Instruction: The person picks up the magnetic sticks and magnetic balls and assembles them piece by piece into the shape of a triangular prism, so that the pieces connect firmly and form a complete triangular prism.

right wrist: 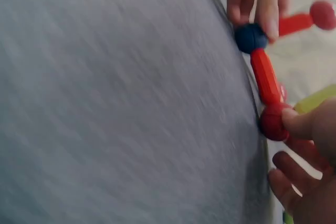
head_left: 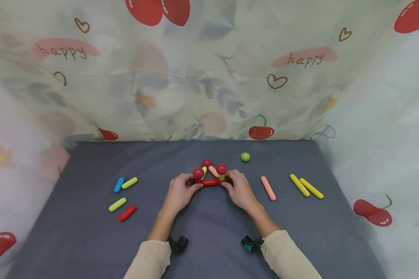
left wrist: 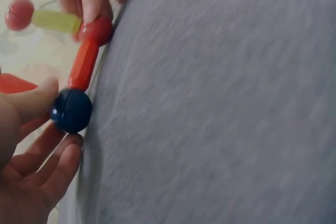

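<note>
A frame of rods and balls stands at the middle of the table between the two hands. My left hand [head_left: 179, 192] pinches a dark blue ball [left wrist: 72, 110] at its front left corner. At the front right corner my right hand [head_left: 242, 190] pinches a red ball [right wrist: 274, 122]. A red rod [head_left: 210, 182] joins these two balls. Above the blue ball a red rod carries a red ball [head_left: 198, 173]; on the right, a yellow-green rod [left wrist: 55, 21] carries another red ball [head_left: 221, 169]. Behind them are a pink rod [head_left: 213, 171], a yellow-green rod [head_left: 204, 171] and a red ball [head_left: 206, 163].
Loose on the left lie a blue rod [head_left: 119, 185], two yellow-green rods [head_left: 130, 183] and a red rod [head_left: 127, 213]. To the right are a pink rod [head_left: 268, 188] and two yellow rods [head_left: 311, 188]. A green ball [head_left: 245, 157] sits near the back edge, before a printed curtain [head_left: 181, 108].
</note>
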A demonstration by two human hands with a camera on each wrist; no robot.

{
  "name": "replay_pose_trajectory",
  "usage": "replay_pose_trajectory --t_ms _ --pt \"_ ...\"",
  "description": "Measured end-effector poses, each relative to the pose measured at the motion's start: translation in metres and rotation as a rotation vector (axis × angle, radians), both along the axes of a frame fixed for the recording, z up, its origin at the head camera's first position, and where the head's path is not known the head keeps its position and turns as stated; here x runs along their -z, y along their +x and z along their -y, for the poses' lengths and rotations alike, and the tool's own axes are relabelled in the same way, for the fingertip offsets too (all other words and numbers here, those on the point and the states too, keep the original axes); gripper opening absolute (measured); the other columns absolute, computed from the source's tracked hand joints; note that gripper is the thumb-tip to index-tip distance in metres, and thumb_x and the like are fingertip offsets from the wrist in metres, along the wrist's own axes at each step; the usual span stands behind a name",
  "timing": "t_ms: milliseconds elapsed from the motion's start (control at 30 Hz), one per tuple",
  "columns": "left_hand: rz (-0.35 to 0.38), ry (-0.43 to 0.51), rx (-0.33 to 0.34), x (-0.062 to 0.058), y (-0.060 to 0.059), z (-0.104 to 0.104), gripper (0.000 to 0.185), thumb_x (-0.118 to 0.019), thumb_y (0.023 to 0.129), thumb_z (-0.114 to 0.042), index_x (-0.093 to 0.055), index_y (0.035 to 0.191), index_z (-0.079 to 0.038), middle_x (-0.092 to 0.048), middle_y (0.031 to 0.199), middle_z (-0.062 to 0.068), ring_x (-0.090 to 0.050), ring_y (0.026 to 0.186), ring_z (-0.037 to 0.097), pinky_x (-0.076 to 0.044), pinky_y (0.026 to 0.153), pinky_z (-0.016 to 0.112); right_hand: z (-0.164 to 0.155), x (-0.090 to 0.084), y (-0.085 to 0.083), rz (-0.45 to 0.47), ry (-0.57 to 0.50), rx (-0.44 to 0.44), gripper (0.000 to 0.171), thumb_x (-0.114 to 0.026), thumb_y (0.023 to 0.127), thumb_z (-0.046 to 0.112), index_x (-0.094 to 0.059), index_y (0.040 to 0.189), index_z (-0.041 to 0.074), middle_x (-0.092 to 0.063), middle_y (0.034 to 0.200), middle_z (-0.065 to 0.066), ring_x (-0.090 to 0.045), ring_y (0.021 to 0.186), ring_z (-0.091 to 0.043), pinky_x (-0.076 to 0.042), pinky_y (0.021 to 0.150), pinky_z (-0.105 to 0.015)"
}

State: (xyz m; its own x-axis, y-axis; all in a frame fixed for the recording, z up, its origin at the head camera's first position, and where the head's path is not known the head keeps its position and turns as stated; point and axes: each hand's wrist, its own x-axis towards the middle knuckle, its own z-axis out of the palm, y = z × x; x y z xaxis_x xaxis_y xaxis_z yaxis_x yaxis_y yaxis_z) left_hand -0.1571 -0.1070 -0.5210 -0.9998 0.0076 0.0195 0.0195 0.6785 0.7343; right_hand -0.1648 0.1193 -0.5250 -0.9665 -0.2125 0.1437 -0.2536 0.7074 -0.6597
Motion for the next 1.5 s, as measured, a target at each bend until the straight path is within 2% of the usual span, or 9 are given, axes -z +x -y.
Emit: replay_pose_trajectory --t_ms 200,367,567,700,833,1000,1167,1367,1500 --pt "-0.039 0.001 -0.029 0.001 0.006 -0.011 0.027 -0.083 0.086 -0.031 -0.078 0.107 -0.013 -0.069 0.088 0.003 -0.058 0.075 0.014 -0.05 0.068 0.029 -0.013 -0.002 0.001 0.028 0.1 -0.006 0.042 -0.071 0.097 0.028 -0.063 0.134 0.01 -0.061 0.134 -0.013 -0.054 0.122 -0.032 -0.045 0.105 -0.051" --pt "-0.049 0.012 -0.061 0.001 0.005 -0.011 0.033 -0.083 0.086 -0.031 -0.078 0.111 -0.01 -0.075 0.097 0.006 -0.066 0.081 0.016 -0.058 0.075 0.035 -0.03 -0.009 0.015 0.014 0.311 0.069 0.084 -0.071 0.092 0.051 -0.036 0.159 0.015 -0.025 0.166 -0.021 -0.018 0.154 -0.046 -0.019 0.121 -0.069" --pt "-0.038 0.014 -0.083 0.004 0.004 -0.011 0.037 -0.084 0.085 -0.033 -0.078 0.113 -0.01 -0.076 0.099 0.006 -0.067 0.084 0.018 -0.059 0.077 0.037 -0.074 -0.005 0.02 -0.007 0.466 0.111 0.096 -0.07 0.09 0.057 -0.025 0.163 0.014 -0.011 0.17 -0.024 -0.006 0.156 -0.05 -0.005 0.12 -0.074" --pt "-0.041 0.012 -0.094 0.006 0.004 -0.01 0.037 -0.084 0.085 -0.033 -0.078 0.114 -0.011 -0.076 0.1 0.006 -0.067 0.085 0.018 -0.059 0.079 0.037 -0.1 -0.001 0.022 0.011 0.496 0.142 0.093 -0.069 0.092 0.056 -0.024 0.163 0.015 -0.01 0.169 -0.025 -0.008 0.155 -0.051 -0.008 0.119 -0.076" --pt "-0.052 0.005 -0.092 0.006 0.004 -0.01 0.035 -0.084 0.085 -0.032 -0.078 0.112 -0.01 -0.076 0.099 0.006 -0.069 0.086 0.019 -0.059 0.08 0.038 -0.113 0.002 0.025 0.01 0.512 0.185 0.084 -0.066 0.095 0.052 -0.032 0.16 0.012 -0.023 0.163 -0.027 -0.025 0.146 -0.053 -0.025 0.112 -0.073" --pt "-0.053 -0.008 -0.085 0.003 0.005 -0.013 0.035 -0.084 0.085 -0.031 -0.079 0.112 -0.009 -0.076 0.099 0.007 -0.069 0.086 0.02 -0.06 0.08 0.038 -0.113 0.005 0.025 -0.052 0.526 0.216 0.051 -0.068 0.098 0.033 -0.06 0.136 0.0 -0.056 0.123 -0.025 -0.052 0.105 -0.043 -0.042 0.084 -0.057" --pt "-0.062 -0.014 -0.082 0.0 0.005 -0.014 0.034 -0.084 0.085 -0.03 -0.078 0.112 -0.009 -0.076 0.098 0.007 -0.069 0.085 0.019 -0.06 0.08 0.038 -0.09 -0.02 0.012 -0.151 0.41 0.18 0.03 -0.071 0.097 0.02 -0.069 0.12 0.001 -0.063 0.099 -0.016 -0.056 0.084 -0.033 -0.044 0.072 -0.047" --pt "-0.053 -0.034 -0.081 0.0 0.005 -0.015 0.034 -0.083 0.086 -0.03 -0.078 0.113 -0.011 -0.075 0.098 0.006 -0.068 0.085 0.018 -0.059 0.079 0.037 -0.036 -0.081 -0.013 -0.265 -0.025 0.04 0.031 -0.071 0.096 0.016 -0.064 0.125 0.006 -0.063 0.105 -0.011 -0.061 0.094 -0.026 -0.053 0.081 -0.043" --pt "-0.049 -0.034 -0.083 0.0 0.005 -0.015 0.033 -0.083 0.086 -0.03 -0.078 0.113 -0.011 -0.075 0.096 0.005 -0.068 0.084 0.017 -0.059 0.078 0.036 0.002 -0.096 -0.023 -0.307 -0.223 -0.096 0.029 -0.074 0.094 0.012 -0.063 0.121 0.007 -0.065 0.109 -0.009 -0.066 0.102 -0.024 -0.058 0.088 -0.046"
